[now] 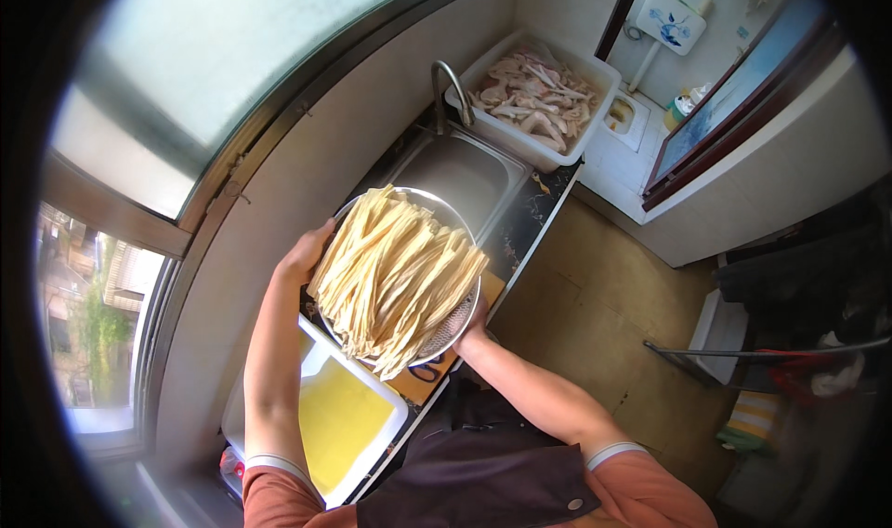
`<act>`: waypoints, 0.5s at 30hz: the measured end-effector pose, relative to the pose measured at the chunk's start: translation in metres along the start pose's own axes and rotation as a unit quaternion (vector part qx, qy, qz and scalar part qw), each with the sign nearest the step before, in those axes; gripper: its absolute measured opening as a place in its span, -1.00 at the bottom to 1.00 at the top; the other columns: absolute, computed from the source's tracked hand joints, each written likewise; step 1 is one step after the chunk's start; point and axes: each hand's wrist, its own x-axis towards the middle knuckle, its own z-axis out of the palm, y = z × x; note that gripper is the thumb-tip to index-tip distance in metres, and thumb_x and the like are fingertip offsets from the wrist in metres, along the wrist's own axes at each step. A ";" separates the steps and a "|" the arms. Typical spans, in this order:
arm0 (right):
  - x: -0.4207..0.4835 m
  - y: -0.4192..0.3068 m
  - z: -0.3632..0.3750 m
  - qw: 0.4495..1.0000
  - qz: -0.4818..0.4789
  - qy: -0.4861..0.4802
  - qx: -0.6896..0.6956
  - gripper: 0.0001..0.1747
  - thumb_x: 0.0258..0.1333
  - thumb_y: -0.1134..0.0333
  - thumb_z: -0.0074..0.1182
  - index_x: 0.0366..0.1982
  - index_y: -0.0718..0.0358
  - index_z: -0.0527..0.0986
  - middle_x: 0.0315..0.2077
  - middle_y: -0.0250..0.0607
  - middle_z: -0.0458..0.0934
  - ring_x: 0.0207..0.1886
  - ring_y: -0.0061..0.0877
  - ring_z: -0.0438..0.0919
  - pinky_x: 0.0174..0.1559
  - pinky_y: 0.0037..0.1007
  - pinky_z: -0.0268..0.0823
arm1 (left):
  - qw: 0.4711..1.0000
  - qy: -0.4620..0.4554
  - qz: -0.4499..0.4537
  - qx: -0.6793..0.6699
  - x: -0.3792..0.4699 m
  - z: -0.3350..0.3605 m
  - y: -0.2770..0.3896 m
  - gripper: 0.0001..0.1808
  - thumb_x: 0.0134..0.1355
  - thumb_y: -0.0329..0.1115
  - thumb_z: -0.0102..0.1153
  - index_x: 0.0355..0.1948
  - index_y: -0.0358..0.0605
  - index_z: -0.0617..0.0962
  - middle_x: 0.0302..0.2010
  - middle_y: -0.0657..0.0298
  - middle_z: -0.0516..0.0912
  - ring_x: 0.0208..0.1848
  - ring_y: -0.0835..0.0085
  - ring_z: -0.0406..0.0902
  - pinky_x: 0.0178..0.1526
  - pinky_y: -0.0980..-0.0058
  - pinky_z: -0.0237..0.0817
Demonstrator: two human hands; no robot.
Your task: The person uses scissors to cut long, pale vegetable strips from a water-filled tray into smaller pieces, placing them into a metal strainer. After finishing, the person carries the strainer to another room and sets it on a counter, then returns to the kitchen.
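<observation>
A round metal mesh basket (454, 326) is held up between my two hands, piled with long pale-yellow strips that look like dried bean curd sticks (394, 270). My left hand (306, 251) grips its left rim. Around the right rim, low down, my right hand (476, 326) is closed, partly hidden behind the basket. Some strips stick out past the near rim. Below and nearer to me a white plastic tub (394, 397) stands on the counter with yellow liquid (345, 413) in it. Behind the basket lies the stainless-steel sink (460, 172), partly covered by it.
A curved faucet (446, 89) rises behind the sink. At the counter's far end stands a translucent tub (592, 120) of raw poultry pieces (536, 96). An orange board (418, 385) with scissors handles (426, 369) lies under the basket. A window (174, 75) runs along the left; a doorway opens at back right.
</observation>
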 end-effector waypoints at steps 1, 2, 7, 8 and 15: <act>-0.001 -0.003 -0.001 0.999 -0.009 -0.029 0.028 -0.60 0.44 0.17 -0.20 -0.05 0.33 0.51 -0.16 -0.22 0.60 -0.12 -0.48 0.60 -0.03 -0.43 0.49 | 1.000 0.003 0.013 0.013 -0.004 0.003 0.003 -0.39 0.48 0.11 -0.14 0.07 -0.29 0.57 0.03 0.00 0.67 0.00 0.32 0.62 0.10 0.31 0.41; -0.001 -0.004 0.000 0.999 -0.005 -0.022 0.025 -0.60 0.44 0.16 -0.20 -0.03 0.34 0.50 -0.13 -0.21 0.60 -0.11 -0.47 0.61 -0.02 -0.43 0.50 | 1.000 -0.001 0.021 0.023 -0.007 0.004 0.006 -0.40 0.48 0.09 -0.14 0.06 -0.30 0.57 0.01 0.01 0.67 -0.02 0.33 0.63 0.08 0.32 0.42; 0.022 -0.003 -0.003 0.999 -0.016 0.007 0.031 -0.63 0.42 0.17 -0.11 -0.12 0.32 0.55 -0.24 -0.24 0.64 -0.19 -0.52 0.63 -0.09 -0.47 0.52 | 0.997 -0.058 0.057 -0.006 0.002 0.010 0.022 -0.44 0.49 0.01 -0.14 0.05 -0.36 0.56 -0.06 0.06 0.70 -0.20 0.41 0.69 -0.12 0.40 0.52; 0.028 -0.004 -0.001 0.999 -0.033 0.040 0.011 -0.50 0.43 0.00 -0.18 -0.07 0.32 0.50 -0.20 -0.15 0.61 -0.18 -0.41 0.62 -0.12 -0.32 0.56 | 0.996 -0.054 0.066 -0.001 0.003 0.013 0.026 -0.44 0.50 0.00 -0.15 0.06 -0.37 0.55 -0.06 0.05 0.70 -0.18 0.40 0.69 -0.09 0.39 0.52; -0.015 -0.107 -0.045 0.991 -0.113 0.040 0.054 -0.61 0.42 0.14 -0.11 -0.11 0.31 0.56 -0.23 -0.25 0.62 -0.19 -0.52 0.59 -0.12 -0.37 0.48 | 0.984 -0.166 0.069 -0.010 -0.022 0.124 0.065 -0.45 0.51 -0.04 -0.19 0.06 -0.42 0.53 -0.08 0.01 0.70 -0.13 0.36 0.69 0.00 0.37 0.52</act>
